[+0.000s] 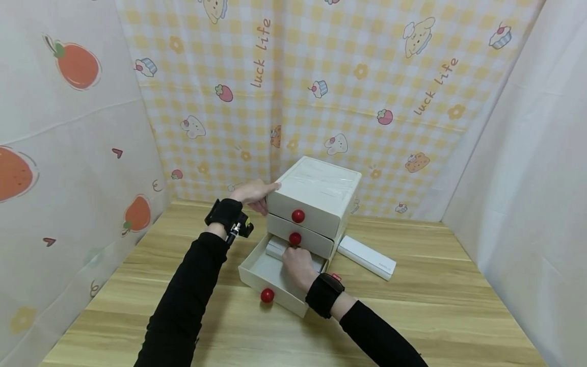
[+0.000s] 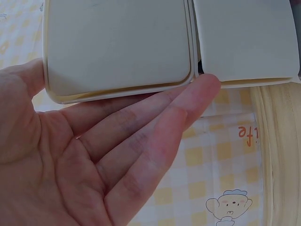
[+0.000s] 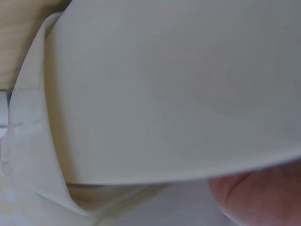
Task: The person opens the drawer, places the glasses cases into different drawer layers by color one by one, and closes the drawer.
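A small cream cabinet [image 1: 316, 186] with red knobs stands on the table, its bottom drawer [image 1: 263, 275] pulled out. My left hand [image 1: 253, 193] braces the cabinet's upper left corner. Its thumb lies at the top edge, and its nearly straight fingers [image 2: 136, 141] run along the side. Inside the bottom drawer lies a long white glasses case [image 1: 275, 247], showing on both sides of my right hand [image 1: 299, 266]. The right hand reaches down into the drawer and grips the case with curled fingers, their tips hidden. A fingertip [image 3: 258, 193] shows beside a pale panel in the right wrist view.
A second white glasses case [image 1: 367, 257] lies on the wooden table [image 1: 440, 300] to the right of the cabinet. The middle drawer [image 1: 316, 242] hangs just above the right hand. A patterned cloth [image 1: 348, 102] forms the back wall, with pale cloth walls at both sides.
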Motion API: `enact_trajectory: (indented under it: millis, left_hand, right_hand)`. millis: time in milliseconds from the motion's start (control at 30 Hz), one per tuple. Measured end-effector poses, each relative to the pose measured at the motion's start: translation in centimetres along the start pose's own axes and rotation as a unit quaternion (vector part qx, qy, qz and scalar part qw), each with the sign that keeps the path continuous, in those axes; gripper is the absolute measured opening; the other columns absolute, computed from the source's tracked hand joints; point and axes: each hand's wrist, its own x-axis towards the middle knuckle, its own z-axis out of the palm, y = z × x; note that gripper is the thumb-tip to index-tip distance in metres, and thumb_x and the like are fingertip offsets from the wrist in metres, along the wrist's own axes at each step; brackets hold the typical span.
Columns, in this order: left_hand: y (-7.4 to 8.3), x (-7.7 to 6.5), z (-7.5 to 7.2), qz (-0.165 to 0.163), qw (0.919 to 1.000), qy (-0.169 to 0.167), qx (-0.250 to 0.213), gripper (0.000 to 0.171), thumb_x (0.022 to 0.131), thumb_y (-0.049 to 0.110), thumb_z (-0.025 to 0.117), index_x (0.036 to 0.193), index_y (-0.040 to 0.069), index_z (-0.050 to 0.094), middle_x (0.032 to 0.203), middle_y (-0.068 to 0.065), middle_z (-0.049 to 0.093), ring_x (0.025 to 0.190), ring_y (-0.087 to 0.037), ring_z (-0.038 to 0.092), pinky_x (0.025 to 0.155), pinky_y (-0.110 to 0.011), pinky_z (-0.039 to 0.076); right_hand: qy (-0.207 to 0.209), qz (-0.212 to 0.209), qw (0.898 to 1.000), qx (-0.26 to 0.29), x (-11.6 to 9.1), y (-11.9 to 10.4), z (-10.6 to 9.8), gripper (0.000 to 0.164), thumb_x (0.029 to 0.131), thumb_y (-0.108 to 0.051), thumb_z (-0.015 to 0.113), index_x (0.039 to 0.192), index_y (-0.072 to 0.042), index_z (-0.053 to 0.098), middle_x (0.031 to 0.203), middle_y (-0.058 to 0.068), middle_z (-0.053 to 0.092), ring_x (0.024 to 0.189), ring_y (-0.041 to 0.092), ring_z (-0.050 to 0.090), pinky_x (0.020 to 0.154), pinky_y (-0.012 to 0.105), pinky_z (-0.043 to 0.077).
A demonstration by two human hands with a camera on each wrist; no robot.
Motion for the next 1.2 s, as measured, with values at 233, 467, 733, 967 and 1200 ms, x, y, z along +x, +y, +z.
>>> enact_trajectory:
  millis: [233, 467, 733, 967, 1200]
  left_hand:
    - [-0.1, -0.1, 0.0, 0.004, 1.0000, 0.004, -0.001, 0.065, 0.099, 0.051, 0.035, 0.109, -0.007, 0.063, 0.085, -0.021, 0.072, 0.077, -0.029, 0.073, 0.067, -0.031, 0.058]
    - [-0.3, 0.4, 0.1, 0.005, 1.0000, -0.002, -0.006, 0.067, 0.099, 0.051, 0.035, 0.104, -0.009, 0.064, 0.078, -0.019, 0.072, 0.074, -0.028, 0.073, 0.065, -0.030, 0.058]
    - [-0.3, 0.3, 0.0, 0.001, 1.0000, 0.002, 0.007, 0.066, 0.099, 0.052, 0.033, 0.108, -0.007, 0.062, 0.083, -0.020, 0.072, 0.073, -0.027, 0.072, 0.067, -0.031, 0.058]
    - [-0.1, 0.1, 0.0, -0.003, 1.0000, 0.003, -0.008, 0.064, 0.099, 0.050, 0.036, 0.105, -0.008, 0.063, 0.077, -0.018, 0.072, 0.075, -0.029, 0.073, 0.065, -0.030, 0.057]
    - [-0.1, 0.3, 0.0, -0.006, 0.9999, 0.003, -0.013, 0.064, 0.099, 0.049, 0.036, 0.106, -0.009, 0.062, 0.077, -0.019, 0.071, 0.073, -0.026, 0.072, 0.064, -0.030, 0.057]
  right_hand:
    - [0.046, -0.030, 0.998, 0.012, -1.0, 1.1, -0.8, 0.014, 0.085, -0.006, 0.061, 0.097, -0.010, 0.066, 0.067, 0.001, 0.063, 0.053, 0.012, 0.060, 0.042, 0.026, 0.048]
    - [0.046, -0.091, 0.984, 0.148, -2.7, 4.4, -2.0, 0.004, 0.086, -0.011, 0.063, 0.089, -0.009, 0.060, 0.074, 0.003, 0.062, 0.056, 0.016, 0.058, 0.044, 0.028, 0.045]
    - [0.040, -0.125, 0.948, 0.288, -4.9, 10.2, -4.0, 0.008, 0.087, -0.015, 0.065, 0.079, -0.013, 0.066, 0.066, -0.006, 0.061, 0.055, -0.002, 0.046, 0.052, 0.014, 0.039]
    - [-0.030, -0.088, 0.941, 0.326, -5.9, 14.4, -3.8, 0.008, 0.089, -0.016, 0.064, 0.083, -0.013, 0.069, 0.069, -0.008, 0.062, 0.059, -0.002, 0.050, 0.055, 0.017, 0.042]
    - [-0.035, 0.015, 0.961, 0.272, -5.6, 17.3, -1.2, 0.021, 0.088, -0.020, 0.065, 0.101, -0.003, 0.067, 0.098, 0.012, 0.068, 0.090, 0.026, 0.066, 0.077, 0.039, 0.053]
